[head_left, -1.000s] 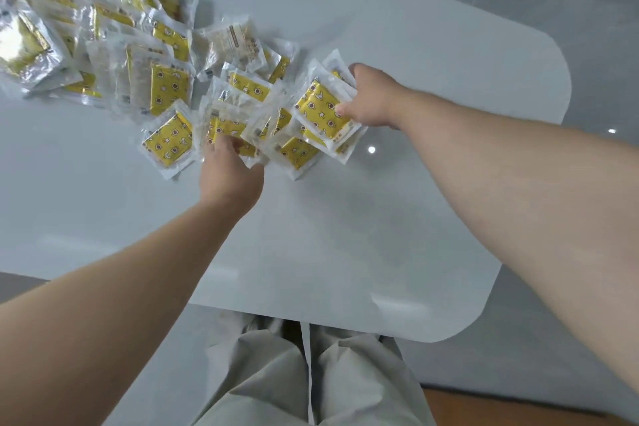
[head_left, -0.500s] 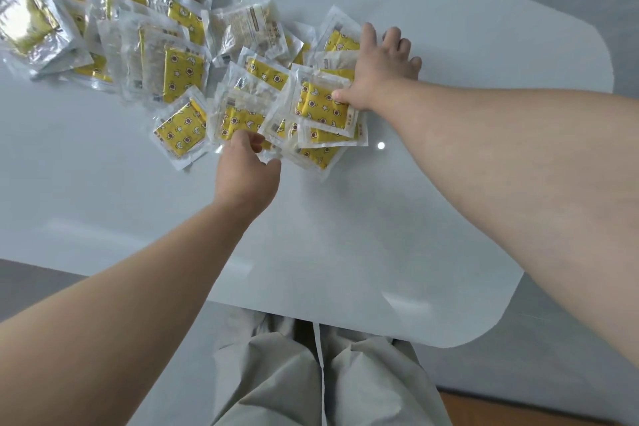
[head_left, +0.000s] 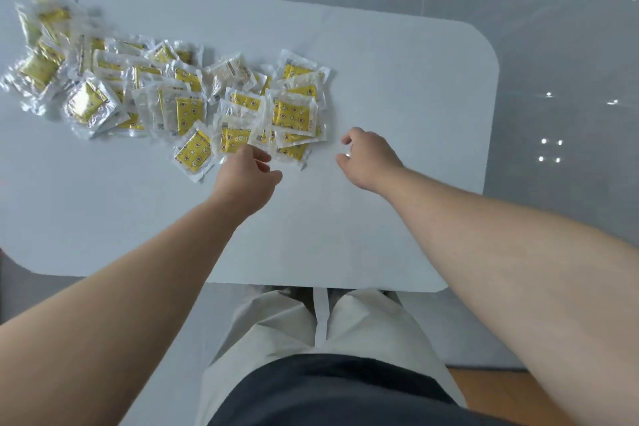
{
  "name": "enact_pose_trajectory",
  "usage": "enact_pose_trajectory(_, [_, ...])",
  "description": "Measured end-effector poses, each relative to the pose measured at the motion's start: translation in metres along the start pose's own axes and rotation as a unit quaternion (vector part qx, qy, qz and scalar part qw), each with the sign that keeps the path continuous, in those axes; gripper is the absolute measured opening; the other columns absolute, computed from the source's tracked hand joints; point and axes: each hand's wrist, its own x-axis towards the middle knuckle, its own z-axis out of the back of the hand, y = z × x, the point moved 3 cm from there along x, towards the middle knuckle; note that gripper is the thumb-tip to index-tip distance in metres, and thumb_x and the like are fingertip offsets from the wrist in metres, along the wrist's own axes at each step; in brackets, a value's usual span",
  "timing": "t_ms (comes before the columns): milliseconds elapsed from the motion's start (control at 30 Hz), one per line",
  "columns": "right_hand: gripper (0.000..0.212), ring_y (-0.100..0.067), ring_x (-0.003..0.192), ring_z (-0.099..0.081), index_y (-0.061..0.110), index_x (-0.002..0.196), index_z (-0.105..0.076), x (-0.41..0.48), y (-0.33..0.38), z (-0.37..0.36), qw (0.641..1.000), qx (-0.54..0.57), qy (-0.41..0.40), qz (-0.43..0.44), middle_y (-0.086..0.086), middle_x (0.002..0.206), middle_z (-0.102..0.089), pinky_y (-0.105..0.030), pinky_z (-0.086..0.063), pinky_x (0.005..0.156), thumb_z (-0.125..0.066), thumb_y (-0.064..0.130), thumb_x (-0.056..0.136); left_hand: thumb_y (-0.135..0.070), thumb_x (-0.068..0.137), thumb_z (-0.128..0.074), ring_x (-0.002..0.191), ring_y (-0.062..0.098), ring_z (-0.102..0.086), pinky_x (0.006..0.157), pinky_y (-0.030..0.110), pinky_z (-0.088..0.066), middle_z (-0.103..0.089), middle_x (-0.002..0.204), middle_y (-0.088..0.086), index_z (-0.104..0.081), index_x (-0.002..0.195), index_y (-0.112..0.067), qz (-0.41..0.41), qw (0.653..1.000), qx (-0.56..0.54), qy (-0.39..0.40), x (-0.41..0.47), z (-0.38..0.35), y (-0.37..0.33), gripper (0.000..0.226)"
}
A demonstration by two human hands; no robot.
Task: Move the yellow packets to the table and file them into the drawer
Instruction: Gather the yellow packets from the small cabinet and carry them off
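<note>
Several yellow packets (head_left: 292, 112) in clear wrappers lie heaped across the left and middle of the white table (head_left: 397, 107). My left hand (head_left: 247, 176) hovers at the near edge of the heap with loosely curled fingers, holding nothing. Just right of the heap, my right hand (head_left: 368, 159) is off the packets, fingers loosely curled and empty. No drawer is in view.
The table's rounded right edge (head_left: 491, 79) borders a grey floor (head_left: 560, 45). The near table edge (head_left: 311, 285) runs just above my legs. The heap's far left part (head_left: 41, 55) is blurred. Bare tabletop lies between my hands and to the right.
Both hands have let go of the packets and drawn back toward me. The right hand moved off the heap to its right. The view has swung right and down.
</note>
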Motion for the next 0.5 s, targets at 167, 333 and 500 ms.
enact_pose_trajectory(167, [0.028,-0.025,0.106,-0.060,0.017,0.124,-0.058,-0.090,-0.027,0.007,0.992,0.108,-0.033,-0.054,-0.002,0.119,-0.062,-0.037,-0.053,0.090,-0.055,0.031,0.099,-0.025,0.087,-0.072,0.092,0.024,-0.068,0.082,0.041,-0.059,-0.068,0.104,0.000,-0.059,0.107,-0.020,-0.040,0.996,0.041,0.062,-0.058,0.008,-0.027,0.024])
enact_pose_trajectory(333, [0.022,-0.020,0.098,-0.060,0.017,0.117,-0.061,-0.160,-0.048,-0.005,0.955,0.244,-0.102,-0.133,0.001,0.111,-0.063,-0.028,-0.045,0.077,-0.055,0.029,0.100,-0.028,0.084,-0.073,0.090,0.023,-0.069,0.083,0.044,-0.060,-0.067,0.096,-0.001,-0.060,0.101,-0.023,-0.119,0.980,0.123,0.103,-0.090,0.011,-0.048,0.021])
enact_pose_trajectory(500, [0.014,-0.018,0.092,-0.062,0.019,0.105,-0.063,-0.223,-0.066,-0.033,0.869,0.386,-0.214,-0.224,0.004,0.101,-0.063,-0.025,-0.044,0.063,-0.053,0.027,0.098,-0.032,0.083,-0.073,0.091,0.021,-0.068,0.079,0.036,-0.057,-0.066,0.099,-0.003,-0.061,0.098,-0.025,-0.218,0.937,0.219,0.162,-0.113,-0.011,-0.067,0.021])
